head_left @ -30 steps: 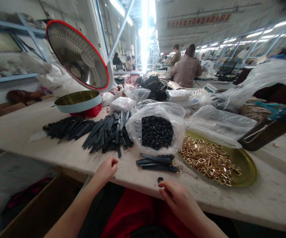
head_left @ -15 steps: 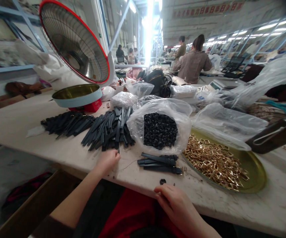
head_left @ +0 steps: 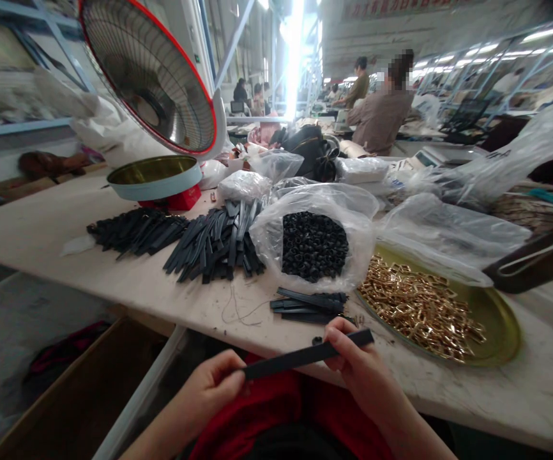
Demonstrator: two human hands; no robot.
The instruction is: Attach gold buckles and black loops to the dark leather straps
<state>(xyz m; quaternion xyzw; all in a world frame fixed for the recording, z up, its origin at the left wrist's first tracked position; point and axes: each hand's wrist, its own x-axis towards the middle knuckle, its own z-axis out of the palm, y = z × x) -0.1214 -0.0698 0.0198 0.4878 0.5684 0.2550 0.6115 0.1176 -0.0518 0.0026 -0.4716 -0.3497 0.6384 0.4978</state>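
Observation:
A single black strap stretches between my two hands, over the table's front edge. My left hand pinches its left end, and my right hand grips it near the right end. Loose black straps lie heaped beyond my left hand, with a second heap farther left. A small stack of straps rests just behind my right hand. Behind that stack, an open clear bag holds small black loops. Gold buckles fill much of a round tray at the right.
A red-rimmed fan-shaped heater leans over a round tin at the back left. Plastic bags lie behind the tray. Below the table at left is an open box. People work in the background.
My left hand has come back from the strap heap toward me with one strap. My right hand has risen slightly and now grips that strap's other end. The view has shifted a little.

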